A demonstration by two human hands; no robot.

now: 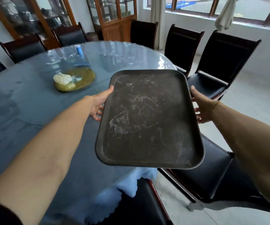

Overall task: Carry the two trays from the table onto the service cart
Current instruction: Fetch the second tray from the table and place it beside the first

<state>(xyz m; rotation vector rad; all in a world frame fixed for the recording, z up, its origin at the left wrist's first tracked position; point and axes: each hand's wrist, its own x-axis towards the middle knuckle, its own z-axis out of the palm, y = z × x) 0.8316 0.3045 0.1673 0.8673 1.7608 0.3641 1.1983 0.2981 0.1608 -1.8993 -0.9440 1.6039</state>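
Holding one dark tray, left hand and right hand each grip pinching an edge

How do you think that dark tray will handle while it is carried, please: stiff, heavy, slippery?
The tray probably stays stiff: held only at its two long edges by the left hand and right hand, it shows no sag. It looks light for its size, being thin and empty. Its scuffed, matte surface suggests little slip, though the shallow rim gives a modest grip.
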